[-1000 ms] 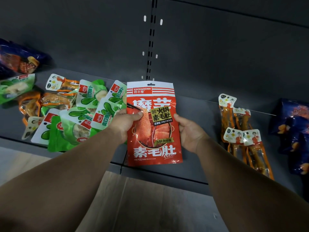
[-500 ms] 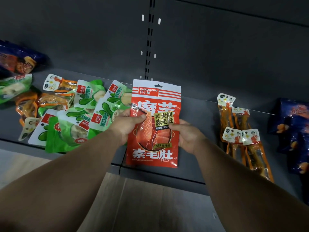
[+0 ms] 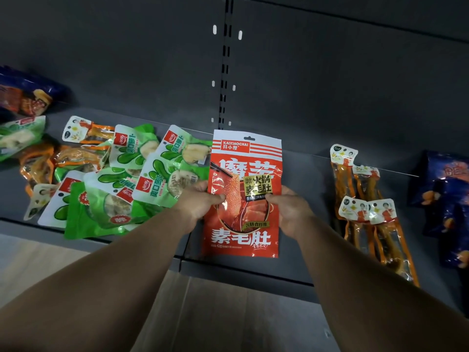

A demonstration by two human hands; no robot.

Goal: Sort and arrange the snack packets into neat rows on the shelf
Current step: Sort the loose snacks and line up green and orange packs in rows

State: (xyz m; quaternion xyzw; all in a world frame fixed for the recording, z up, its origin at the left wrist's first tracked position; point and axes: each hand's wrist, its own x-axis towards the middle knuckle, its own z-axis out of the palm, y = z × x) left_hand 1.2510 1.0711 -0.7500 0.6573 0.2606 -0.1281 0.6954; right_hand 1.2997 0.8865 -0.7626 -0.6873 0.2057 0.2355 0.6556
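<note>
Dark grey shelf (image 3: 304,174) carries a red packet (image 3: 243,194) at its middle, face up. Left hand (image 3: 200,201) and right hand (image 3: 291,212) pinch its side edges, thumbs on top, remaining fingers hidden beneath.

You are in a shop. In front of you is a dark metal shelf (image 3: 291,153) with a back rail full of little slots (image 3: 224,62), like the ones stores use. Many snack packets (image 3: 152,174) of the same kinds lie on it, with shiny printed labels.
</note>
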